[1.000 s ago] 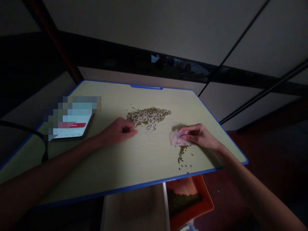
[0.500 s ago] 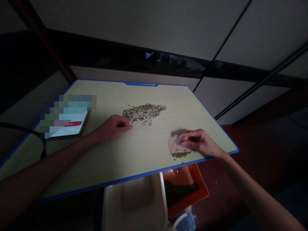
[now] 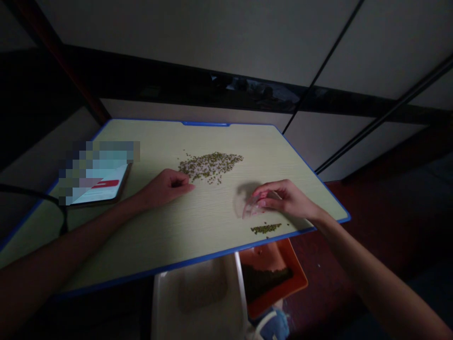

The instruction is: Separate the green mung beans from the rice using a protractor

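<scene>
Head view: right hand (image 3: 290, 200) pinches clear plate (image 3: 250, 210) between fingers (image 3: 272, 204), presumably leaving its edge free near seed row (image 3: 266, 229); left hand (image 3: 165, 189) curled by seed pile (image 3: 214, 164), contents hidden.

Bare right hand (image 3: 286, 198) is covering part of the clear, pink-tinted, curved plastic piece (image 3: 249, 209) over the pale wood-grain, blue-rimmed table (image 3: 152, 146). Bare left hand (image 3: 166, 191) is hiding its palm behind curled fingers. Pixel blocks are masking the flat, bright-screened device (image 3: 115, 189) at table's left. Below table's near edge, white plastic bin (image 3: 163, 316) is running out of frame.
</scene>
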`<state>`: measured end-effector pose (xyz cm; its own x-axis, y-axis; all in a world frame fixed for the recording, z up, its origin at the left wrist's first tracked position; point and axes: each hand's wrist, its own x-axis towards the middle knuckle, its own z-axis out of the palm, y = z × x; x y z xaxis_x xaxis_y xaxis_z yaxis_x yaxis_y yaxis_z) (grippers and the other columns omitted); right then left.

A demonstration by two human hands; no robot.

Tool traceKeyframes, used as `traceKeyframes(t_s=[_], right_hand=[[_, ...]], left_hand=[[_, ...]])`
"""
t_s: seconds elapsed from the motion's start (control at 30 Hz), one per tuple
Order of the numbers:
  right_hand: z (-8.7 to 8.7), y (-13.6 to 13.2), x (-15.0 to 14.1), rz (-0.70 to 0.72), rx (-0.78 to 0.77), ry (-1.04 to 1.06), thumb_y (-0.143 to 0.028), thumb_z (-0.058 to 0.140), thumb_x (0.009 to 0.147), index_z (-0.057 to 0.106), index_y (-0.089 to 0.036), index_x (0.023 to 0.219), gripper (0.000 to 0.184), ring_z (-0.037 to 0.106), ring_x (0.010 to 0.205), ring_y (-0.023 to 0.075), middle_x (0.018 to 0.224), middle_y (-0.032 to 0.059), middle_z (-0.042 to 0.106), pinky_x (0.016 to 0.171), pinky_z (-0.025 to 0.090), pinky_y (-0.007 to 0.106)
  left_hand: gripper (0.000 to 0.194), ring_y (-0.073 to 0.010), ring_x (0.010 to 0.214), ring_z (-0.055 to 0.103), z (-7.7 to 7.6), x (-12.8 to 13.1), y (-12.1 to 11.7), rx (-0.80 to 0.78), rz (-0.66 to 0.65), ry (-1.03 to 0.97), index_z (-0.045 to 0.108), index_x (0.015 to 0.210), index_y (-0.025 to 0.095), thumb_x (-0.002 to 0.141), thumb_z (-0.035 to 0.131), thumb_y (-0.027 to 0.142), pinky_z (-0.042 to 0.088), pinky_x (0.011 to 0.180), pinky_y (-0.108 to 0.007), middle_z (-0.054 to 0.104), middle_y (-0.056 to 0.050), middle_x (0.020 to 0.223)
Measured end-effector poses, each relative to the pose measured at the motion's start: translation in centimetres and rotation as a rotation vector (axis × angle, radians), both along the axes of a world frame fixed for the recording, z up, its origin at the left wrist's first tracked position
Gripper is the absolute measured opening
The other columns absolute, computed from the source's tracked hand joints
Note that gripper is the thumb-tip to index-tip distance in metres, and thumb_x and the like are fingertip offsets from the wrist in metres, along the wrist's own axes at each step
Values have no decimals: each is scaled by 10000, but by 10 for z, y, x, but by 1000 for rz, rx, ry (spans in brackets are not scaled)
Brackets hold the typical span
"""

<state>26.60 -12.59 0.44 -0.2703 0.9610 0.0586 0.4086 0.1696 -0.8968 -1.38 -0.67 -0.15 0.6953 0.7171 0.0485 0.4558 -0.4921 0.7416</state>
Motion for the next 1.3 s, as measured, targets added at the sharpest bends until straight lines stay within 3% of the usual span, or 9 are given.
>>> traceKeyframes(t_s=[0.13,0.33,0.5,0.9,1.3], right_hand=[[9,8,-17,149,62,-121,-160,628,740,670,-132,808,85,598,661,112,735,33,667,620,481,241],[19,7,-24,300,291,-289,-182,580,793,703,-132,784,134,622,717,141,759,77,700,660,481,256],[20,-1,-22,381,316,-315,-114,498,827,716,-155,863,225,638,829,169,844,86,723,780,476,315],[19,-26,3,382,347,-346,-7,479,793,699,-197,807,291,647,864,175,847,54,727,794,468,369],[20,-38,28,319,339,-406,-33,477,819,698,-205,806,281,651,848,175,840,52,724,793,456,374]], left_hand=[[323,-71,445,299,0,0,0,11,5,13,303,454,184,699,461,324,237,428,-198,289,63,450],[332,-73,440,289,-2,0,1,9,-7,14,313,447,189,696,464,347,234,424,-208,282,62,451],[327,-69,440,284,-1,0,1,11,-9,14,304,450,186,698,463,328,232,420,-198,278,64,448],[318,-70,442,290,0,1,0,17,-13,23,316,450,182,705,459,308,238,425,-196,285,57,444],[305,-79,441,289,0,1,0,6,-4,37,308,451,194,701,439,311,236,421,-213,285,49,444]])
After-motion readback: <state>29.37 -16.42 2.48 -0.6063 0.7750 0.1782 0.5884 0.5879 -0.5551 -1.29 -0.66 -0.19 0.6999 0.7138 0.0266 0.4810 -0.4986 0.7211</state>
